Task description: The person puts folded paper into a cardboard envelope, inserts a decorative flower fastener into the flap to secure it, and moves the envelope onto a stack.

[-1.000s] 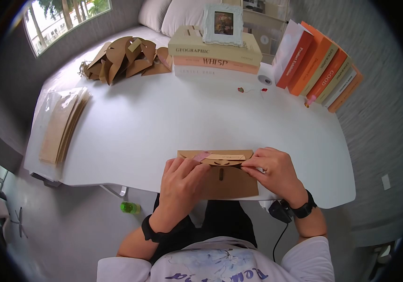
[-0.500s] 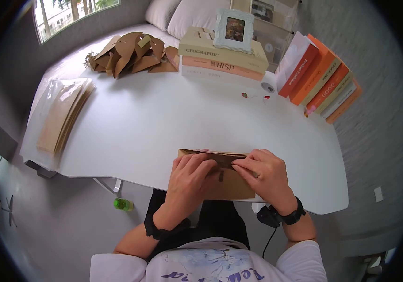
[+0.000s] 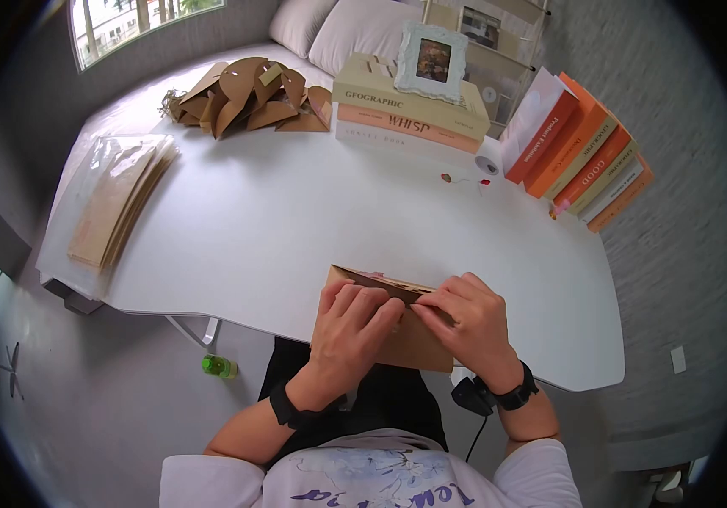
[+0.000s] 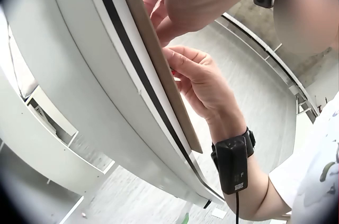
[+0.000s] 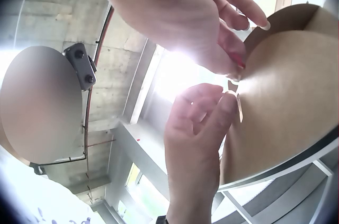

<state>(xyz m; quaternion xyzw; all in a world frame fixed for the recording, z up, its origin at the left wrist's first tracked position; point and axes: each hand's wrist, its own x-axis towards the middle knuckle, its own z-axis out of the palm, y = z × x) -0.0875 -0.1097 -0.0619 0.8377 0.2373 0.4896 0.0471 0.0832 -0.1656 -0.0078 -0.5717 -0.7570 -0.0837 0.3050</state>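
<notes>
A brown kraft paper envelope (image 3: 414, 349) lies at the table's front edge, its flap standing partly open along the far side. My left hand (image 3: 353, 326) has its fingers bent over the flap's mouth and grips the paper. From the right, my right hand (image 3: 472, 328) pinches the edge of the opening between thumb and fingers. The right wrist view shows the curved brown panel of the envelope (image 5: 291, 92), both hands' fingertips close together at its edge. Seen edge-on in the left wrist view, the envelope (image 4: 174, 99) is a thin brown strip. Fingers hide part of the opening.
Folded brown paper pieces (image 3: 249, 97) pile at the back left, with a plastic-wrapped paper stack (image 3: 118, 203) in front. Stacked books (image 3: 410, 118) carry a picture frame (image 3: 433, 61); more books (image 3: 579, 144) stand at right beside a tape roll (image 3: 487, 165). A green bottle (image 3: 218, 366) lies on the floor.
The envelope's flap, earlier lying folded with its label showing, is now lifted and the envelope tilts. My right fingers have moved left toward the left hand. The head view has shifted slightly.
</notes>
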